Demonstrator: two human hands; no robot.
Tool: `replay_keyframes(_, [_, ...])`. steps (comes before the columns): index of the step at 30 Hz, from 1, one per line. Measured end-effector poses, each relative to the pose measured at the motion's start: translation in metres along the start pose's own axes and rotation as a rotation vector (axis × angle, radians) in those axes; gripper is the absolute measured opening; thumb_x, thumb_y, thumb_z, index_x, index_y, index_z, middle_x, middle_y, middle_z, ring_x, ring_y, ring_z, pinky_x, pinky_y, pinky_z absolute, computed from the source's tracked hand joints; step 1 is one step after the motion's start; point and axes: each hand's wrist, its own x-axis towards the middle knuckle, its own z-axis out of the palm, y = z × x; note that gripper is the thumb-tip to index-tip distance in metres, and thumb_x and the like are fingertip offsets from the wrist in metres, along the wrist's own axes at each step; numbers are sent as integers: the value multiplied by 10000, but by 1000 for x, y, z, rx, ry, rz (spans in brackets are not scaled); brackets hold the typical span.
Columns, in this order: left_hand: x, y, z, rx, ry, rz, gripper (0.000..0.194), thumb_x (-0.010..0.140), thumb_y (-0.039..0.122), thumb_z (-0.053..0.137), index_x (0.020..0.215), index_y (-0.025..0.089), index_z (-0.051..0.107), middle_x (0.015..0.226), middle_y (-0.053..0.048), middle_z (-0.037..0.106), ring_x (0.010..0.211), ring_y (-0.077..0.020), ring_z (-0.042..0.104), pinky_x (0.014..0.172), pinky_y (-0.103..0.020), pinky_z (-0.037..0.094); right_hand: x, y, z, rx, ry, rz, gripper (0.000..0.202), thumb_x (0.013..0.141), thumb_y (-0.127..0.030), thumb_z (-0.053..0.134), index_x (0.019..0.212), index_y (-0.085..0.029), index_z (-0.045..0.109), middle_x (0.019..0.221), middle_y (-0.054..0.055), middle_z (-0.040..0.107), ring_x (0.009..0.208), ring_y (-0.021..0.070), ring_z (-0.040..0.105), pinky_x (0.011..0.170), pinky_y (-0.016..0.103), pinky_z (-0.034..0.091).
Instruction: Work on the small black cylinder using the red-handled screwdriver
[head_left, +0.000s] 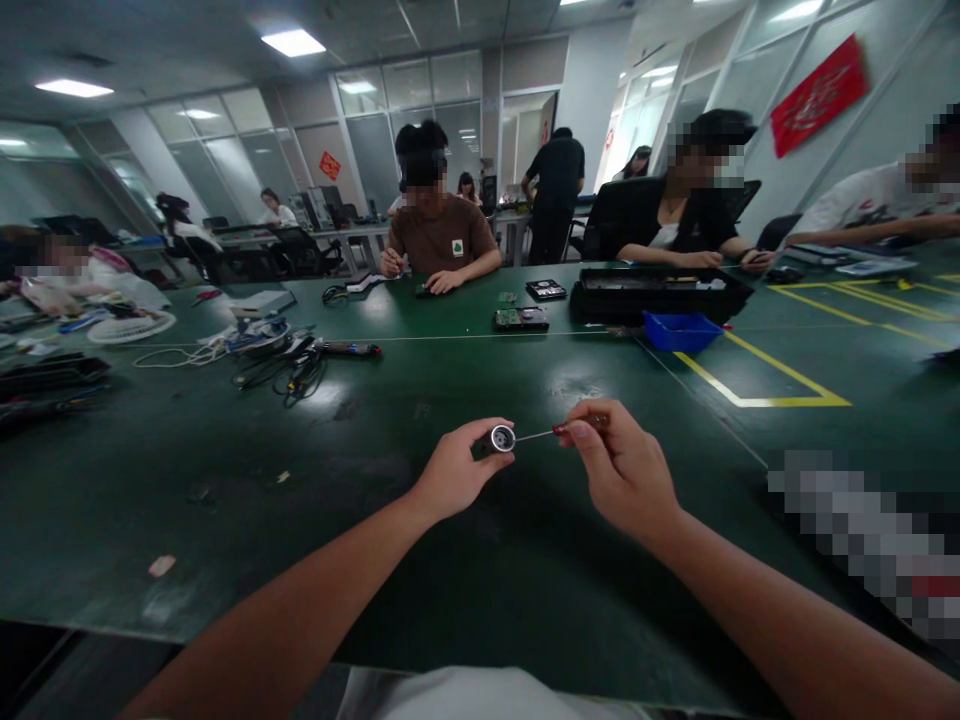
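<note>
My left hand (459, 470) pinches a small round metal-rimmed part (502, 439) between thumb and fingers, its open face with dark holes turned toward me. My right hand (626, 465) grips a screwdriver (559, 430) by its reddish handle. The thin shaft points left, and its tip is at the right edge of the round part; whether it touches is too small to tell. Both hands are above the green table (420, 590).
Across the table lie opened hard drives (521, 319), a black tray (660, 295), a blue bin (681, 331) and tangled cables (300, 372). A white basket (131, 326) is at the left. Yellow tape (795, 401) marks the right side. Several people sit opposite.
</note>
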Motion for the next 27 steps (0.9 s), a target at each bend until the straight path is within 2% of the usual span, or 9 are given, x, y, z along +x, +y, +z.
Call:
replay_keyframes(13, [-1, -6, 0, 38, -44, 42, 400, 812, 207, 754, 1201, 258, 679, 1203, -27, 683, 1148, -220, 607, 1039, -364, 437, 0, -4, -1, -41, -50, -28, 100, 982, -277, 497, 1037, -212, 549, 802, 16, 709, 674, 167, 686, 601, 278, 484])
replay_keyframes(18, [-2, -8, 0, 76, -55, 68, 403, 831, 232, 739, 1227, 254, 664, 1160, -37, 682, 1103, -219, 613, 1001, -360, 449, 0, -8, -5, -34, -98, -10, 100, 960, -256, 495, 997, -215, 579, 690, -19, 654, 571, 148, 624, 546, 267, 444])
replay_keyframes(21, [-3, -8, 0, 146, -64, 90, 406, 834, 237, 739, 1231, 264, 660, 1133, -35, 687, 1076, -222, 609, 974, -360, 449, 0, -9, -7, -30, -113, -20, 109, 931, -218, 494, 963, -216, 598, 698, -18, 652, 580, 150, 616, 551, 269, 440])
replay_keyframes(24, [-3, -8, -1, 234, -88, 119, 399, 847, 262, 728, 1238, 285, 654, 1124, -24, 697, 1044, -227, 604, 953, -371, 445, 1, -10, -6, -71, -95, -1, 138, 953, -273, 500, 945, -213, 624, 713, -9, 667, 565, 146, 606, 535, 269, 425])
replay_keyframes(27, [-2, -7, -2, 277, -109, 133, 364, 862, 284, 715, 1220, 289, 656, 1137, -11, 707, 1051, -233, 610, 1024, -405, 398, 1, -11, -3, -109, -48, 51, 211, 987, -332, 474, 1022, -209, 642, 667, -17, 663, 477, 132, 554, 493, 272, 396])
